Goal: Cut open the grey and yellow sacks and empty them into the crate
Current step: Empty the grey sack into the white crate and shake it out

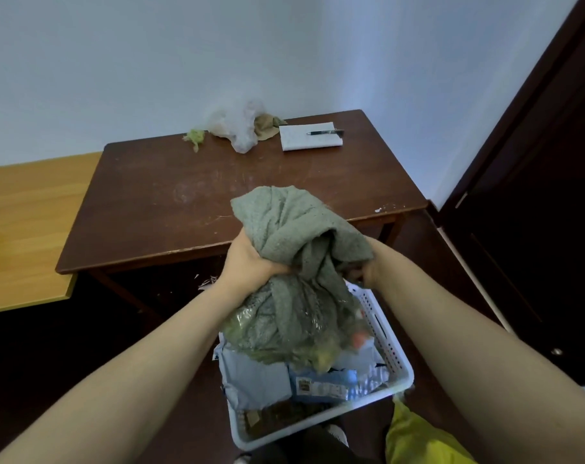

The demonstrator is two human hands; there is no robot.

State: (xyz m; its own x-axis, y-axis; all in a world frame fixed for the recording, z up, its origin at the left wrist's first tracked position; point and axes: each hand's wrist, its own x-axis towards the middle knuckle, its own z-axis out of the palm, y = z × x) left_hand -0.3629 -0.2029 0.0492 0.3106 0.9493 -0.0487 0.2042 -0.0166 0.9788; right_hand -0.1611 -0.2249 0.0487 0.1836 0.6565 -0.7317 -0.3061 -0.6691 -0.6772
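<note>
1. Closest to me are two bare forearms, reaching forward and meeting on the grey sack (294,226). Just beneath the right elbow lies the yellow sack (418,440), untouched and, as far as I can see, not yet opened.
2. The left hand (251,259) has its fingers curled tight into the bunched cloth at the sack's waist. The right hand (368,271) clutches the fabric on the opposite side, though most of its fingers are buried under a fold.
3. The sack is held upended: its slack end flops above the grip and its mouth hangs below.
4. Directly under the grip stands the white crate (396,360), with bluish packets (257,376) in it. A clear bag of greenish stuff (284,329) bulges out of the sack's mouth just over them.
5. I'd say the grey sack is already open and is being emptied.
6. Next it seems to need a shake or a squeeze downward from the grip, so the bulge drops inside the crate walls. After that the yellow sack wants cutting.
7. Beyond the grip, the brown table (184,195) carries a notepad (309,142) and a pen (324,132).
</note>
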